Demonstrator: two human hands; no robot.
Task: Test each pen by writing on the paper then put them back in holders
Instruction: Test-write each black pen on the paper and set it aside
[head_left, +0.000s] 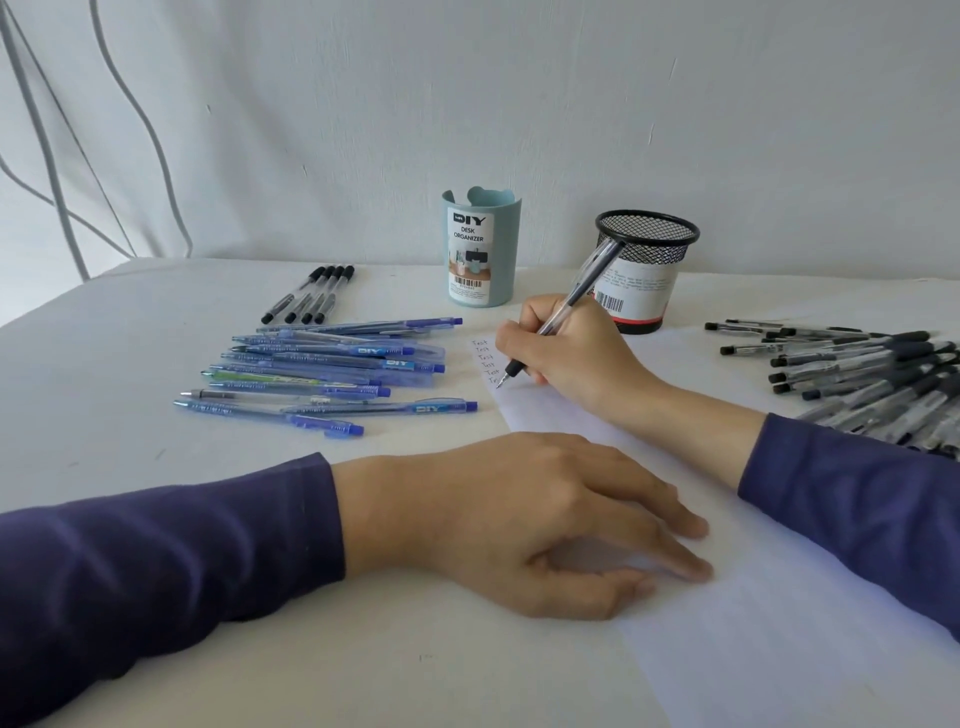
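Observation:
My right hand (566, 348) grips a clear pen with a black grip (582, 288), its tip touching the white paper (779, 597) under a short column of the word "Test" (485, 358). Fingers straight, my left hand (540, 519) rests flat on the paper's near left edge. A pale blue desk organizer (480, 249) and a black mesh holder (644, 270) stand at the back; no pens show above their rims. Several blue pens (332, 371) lie left of the paper. A few black-capped pens (311, 293) lie behind them.
A heap of black-grip pens (872, 379) lies at the right edge of the white table (156, 374), close to my right forearm. A white wall with hanging cables (47, 145) stands behind.

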